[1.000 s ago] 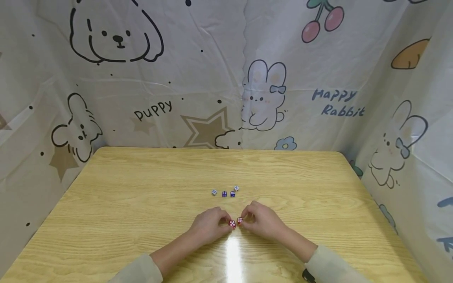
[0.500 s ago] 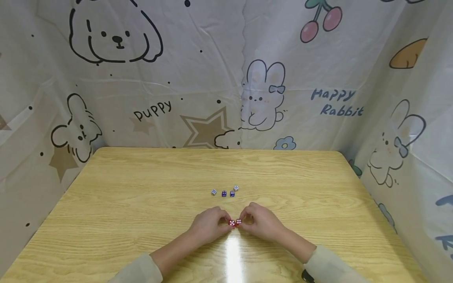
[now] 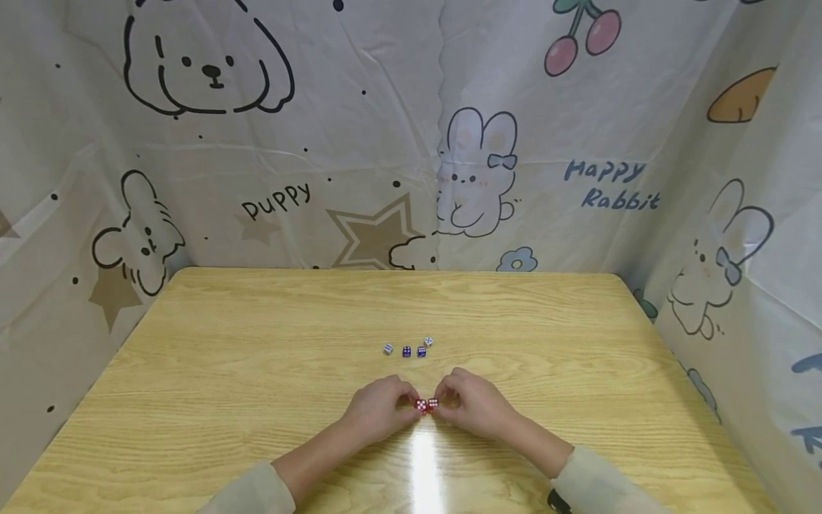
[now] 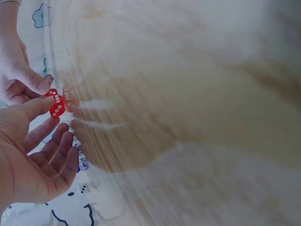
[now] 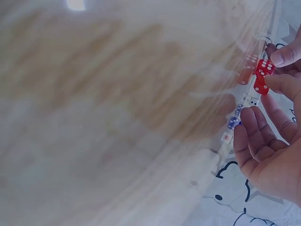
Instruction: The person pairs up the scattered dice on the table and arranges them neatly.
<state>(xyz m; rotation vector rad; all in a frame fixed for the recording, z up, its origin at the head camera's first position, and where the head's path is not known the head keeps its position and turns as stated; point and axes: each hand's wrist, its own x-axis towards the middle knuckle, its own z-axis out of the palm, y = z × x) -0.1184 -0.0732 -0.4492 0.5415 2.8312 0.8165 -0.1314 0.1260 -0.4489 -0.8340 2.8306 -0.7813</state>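
Two red dice with white pips sit side by side close over the table, their near faces right at each other. My left hand (image 3: 383, 407) pinches the left red die (image 3: 421, 405) between thumb and fingertips. From the other side my right hand (image 3: 474, 401) pinches the right red die (image 3: 433, 403) the same way. In the left wrist view the thumb covers part of the left hand's die (image 4: 57, 111). The remaining fingers of my right hand (image 5: 270, 157) are loosely bent below its die (image 5: 261, 86) in the right wrist view.
Beyond the hands on the wooden table (image 3: 257, 321) lie two blue dice, one left (image 3: 407, 352) and one right (image 3: 421, 352). A white die (image 3: 388, 349) lies to their left, and another white die (image 3: 428, 342) just behind the right one. A printed curtain (image 3: 359, 143) surrounds the table.
My right hand has moved slightly left and toward me with its red die, closing the small gap to the left die. The left hand has stayed nearly still.
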